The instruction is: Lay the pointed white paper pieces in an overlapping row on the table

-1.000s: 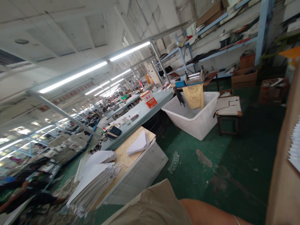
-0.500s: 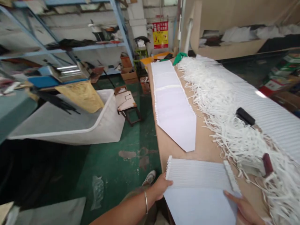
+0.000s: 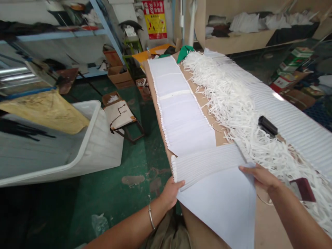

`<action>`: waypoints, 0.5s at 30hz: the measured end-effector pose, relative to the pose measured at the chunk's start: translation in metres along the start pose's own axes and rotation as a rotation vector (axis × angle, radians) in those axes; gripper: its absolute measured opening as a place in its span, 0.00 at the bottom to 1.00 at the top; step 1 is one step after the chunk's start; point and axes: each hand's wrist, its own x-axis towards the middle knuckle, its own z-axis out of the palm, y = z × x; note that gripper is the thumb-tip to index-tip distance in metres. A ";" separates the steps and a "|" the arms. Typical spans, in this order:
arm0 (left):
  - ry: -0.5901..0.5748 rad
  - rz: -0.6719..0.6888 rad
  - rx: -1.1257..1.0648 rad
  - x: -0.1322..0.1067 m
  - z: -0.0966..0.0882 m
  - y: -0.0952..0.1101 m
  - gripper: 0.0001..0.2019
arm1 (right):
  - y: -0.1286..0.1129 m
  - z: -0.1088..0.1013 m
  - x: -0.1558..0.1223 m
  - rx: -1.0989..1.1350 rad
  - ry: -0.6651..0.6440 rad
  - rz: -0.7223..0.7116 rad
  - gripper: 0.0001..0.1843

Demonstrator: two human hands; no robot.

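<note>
A fanned stack of white sheets (image 3: pixel 215 180) lies across the near end of a long brown table (image 3: pixel 269 228). My left hand (image 3: pixel 171 193) grips its left edge, thumb on top. At the stack's right edge my right hand (image 3: pixel 260 176) holds on with fingers curled over the paper. Beyond the stack a longer row of overlapped white sheets (image 3: pixel 176 103) runs up the table's left side.
A heap of white paper strips (image 3: pixel 241 110) runs down the table's middle, with a black object (image 3: pixel 267 126) and a dark red one (image 3: pixel 302 189) in it. More white sheets (image 3: pixel 290 117) lie to the right. A white tub (image 3: pixel 85 152) and a stool (image 3: pixel 121 116) stand on the green floor at left.
The view swung from the workshop hall round to the table. Over the last half second both hands pushed the fanned stack forward, up against the row of sheets.
</note>
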 end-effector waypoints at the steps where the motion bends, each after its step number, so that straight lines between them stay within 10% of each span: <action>1: 0.008 -0.004 -0.004 0.013 -0.003 0.012 0.32 | -0.017 0.008 0.016 -0.002 -0.005 0.013 0.17; 5: 0.048 -0.028 -0.022 0.067 -0.017 0.039 0.32 | -0.054 0.025 0.087 -0.043 -0.044 0.078 0.18; 15: -0.079 -0.260 0.270 0.180 -0.079 0.101 0.27 | -0.047 0.026 0.200 -0.049 -0.012 0.062 0.24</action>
